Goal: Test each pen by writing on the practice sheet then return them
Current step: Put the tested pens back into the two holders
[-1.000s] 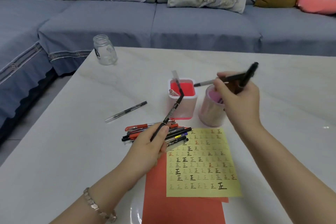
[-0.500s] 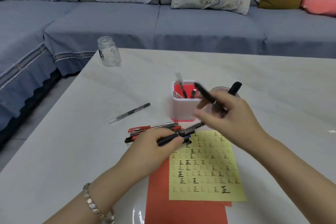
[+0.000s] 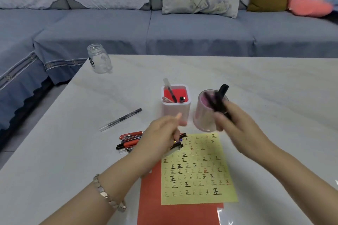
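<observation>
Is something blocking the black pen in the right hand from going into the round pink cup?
Nothing visible does. The right hand holds the black pen at the round pink cup's open mouth; the square white holder stands beside it, out of the way.

Single head-worn view, close above table (image 3: 256,82), facing forward-down toward sofa (image 3: 182,31).

On our bench (image 3: 256,87) we see the practice sheet (image 3: 197,170) before the left holder (image 3: 176,111) and right holder (image 3: 202,118), the pen pile (image 3: 129,142) to its left.
</observation>
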The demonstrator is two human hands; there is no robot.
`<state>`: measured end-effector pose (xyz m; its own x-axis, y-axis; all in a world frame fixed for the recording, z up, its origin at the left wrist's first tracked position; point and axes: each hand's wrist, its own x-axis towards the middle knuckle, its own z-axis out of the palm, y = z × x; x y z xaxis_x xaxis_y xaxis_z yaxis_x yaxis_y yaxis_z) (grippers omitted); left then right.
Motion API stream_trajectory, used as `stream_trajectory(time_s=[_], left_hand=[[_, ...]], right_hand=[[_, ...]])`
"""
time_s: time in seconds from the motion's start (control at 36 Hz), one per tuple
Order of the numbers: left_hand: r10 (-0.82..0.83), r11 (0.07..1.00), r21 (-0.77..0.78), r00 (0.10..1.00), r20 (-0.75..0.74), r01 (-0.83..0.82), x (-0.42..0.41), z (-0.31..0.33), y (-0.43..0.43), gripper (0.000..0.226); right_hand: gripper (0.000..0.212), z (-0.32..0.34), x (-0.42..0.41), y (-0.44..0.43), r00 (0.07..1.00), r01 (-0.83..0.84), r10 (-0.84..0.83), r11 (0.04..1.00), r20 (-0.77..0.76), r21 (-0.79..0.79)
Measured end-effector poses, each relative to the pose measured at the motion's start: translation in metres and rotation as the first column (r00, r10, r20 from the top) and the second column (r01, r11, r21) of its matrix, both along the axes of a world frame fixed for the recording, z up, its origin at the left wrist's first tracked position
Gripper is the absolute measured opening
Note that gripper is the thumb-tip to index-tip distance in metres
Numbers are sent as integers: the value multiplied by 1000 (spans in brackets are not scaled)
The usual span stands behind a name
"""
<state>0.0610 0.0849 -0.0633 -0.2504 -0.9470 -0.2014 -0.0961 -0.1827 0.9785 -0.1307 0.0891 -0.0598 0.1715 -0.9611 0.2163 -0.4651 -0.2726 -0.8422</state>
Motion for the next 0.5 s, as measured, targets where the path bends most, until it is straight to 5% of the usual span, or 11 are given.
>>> stream_trajectory(time_s=[0.06, 0.11, 0.19, 0.33, 0.44, 0.5], left_hand=[[89, 996, 33, 985, -145, -85, -1, 0, -3, 24], [160, 987, 62, 944, -289, -148, -2, 3, -6, 24], [209, 977, 63, 848, -488, -205, -7, 8, -11, 19], [218, 971, 69, 722, -657, -231, -15, 21, -19, 16], [195, 972, 21, 760, -620, -233, -17, 23, -24, 18], [205, 972, 23, 799, -566, -232, -17, 23, -24, 19]], right_hand=[[14, 4, -7, -7, 960, 137, -132, 991, 246, -5], [16, 15, -12, -17, 815, 222, -203, 975, 543, 31], [25, 27, -14, -33, 658, 346, -258, 938, 707, 21], [32, 10, 0, -59, 741, 497, -399, 867, 539, -42], [40, -15, 6, -65, 828, 468, -428, 884, 362, -25], [63, -23, 6, -65, 856, 453, -430, 891, 286, -16]])
